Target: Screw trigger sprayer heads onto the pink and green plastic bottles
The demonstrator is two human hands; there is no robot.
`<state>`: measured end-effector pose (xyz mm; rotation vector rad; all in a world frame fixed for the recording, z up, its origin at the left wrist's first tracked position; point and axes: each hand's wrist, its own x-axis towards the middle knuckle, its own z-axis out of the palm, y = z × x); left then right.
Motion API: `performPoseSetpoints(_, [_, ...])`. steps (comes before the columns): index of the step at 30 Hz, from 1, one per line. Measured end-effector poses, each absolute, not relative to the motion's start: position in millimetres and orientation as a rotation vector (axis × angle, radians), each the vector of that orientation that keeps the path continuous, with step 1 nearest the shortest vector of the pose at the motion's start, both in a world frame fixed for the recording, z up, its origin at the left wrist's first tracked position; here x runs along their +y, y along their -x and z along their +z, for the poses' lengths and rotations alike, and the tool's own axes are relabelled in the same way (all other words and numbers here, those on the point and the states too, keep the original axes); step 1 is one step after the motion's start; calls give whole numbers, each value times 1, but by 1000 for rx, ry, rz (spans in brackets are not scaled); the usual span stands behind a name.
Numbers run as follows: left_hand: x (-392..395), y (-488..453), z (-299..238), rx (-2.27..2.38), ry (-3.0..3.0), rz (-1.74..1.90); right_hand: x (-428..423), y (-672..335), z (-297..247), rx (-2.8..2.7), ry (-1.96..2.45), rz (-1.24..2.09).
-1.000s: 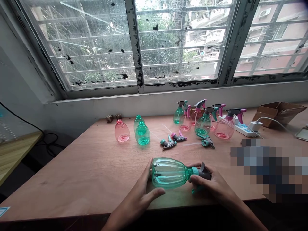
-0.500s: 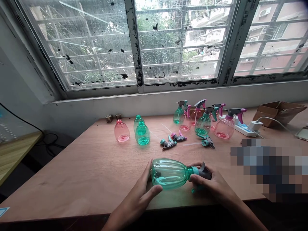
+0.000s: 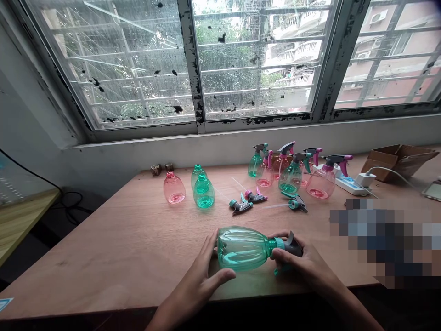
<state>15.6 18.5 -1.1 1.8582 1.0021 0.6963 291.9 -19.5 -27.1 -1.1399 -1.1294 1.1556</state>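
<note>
The sprayer (image 3: 243,248) is held on its side over the table (image 3: 103,257), near its front edge; its long axis runs left to right, base left, neck and dark head (image 3: 293,247) right; the left hand (image 3: 201,276) is spread in a loose curve at the base, thumb clear of it; the right hand (image 3: 306,264) grasps the head, partly hiding it. Beyond, left to right: 2 small blocks (image 3: 155,170); 1 pink bottle (image 3: 174,189) and 2 green bottles (image 3: 204,195), open-necked, upright; 3 loose heads (image 3: 242,208), lying down; 6 upright sprayers (image 3: 290,178), 2 green and 4 pink, some overlapping; 1 power strip (image 3: 352,185), partly behind them; 1 box (image 3: 396,162); a pixelated patch hides the table's right part.
</note>
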Motion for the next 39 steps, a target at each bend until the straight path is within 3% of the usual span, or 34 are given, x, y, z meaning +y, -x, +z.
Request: performPoseSetpoints(39, [15, -19, 4, 988, -1837, 698, -19, -292, -26, -1140, 1174, 1132])
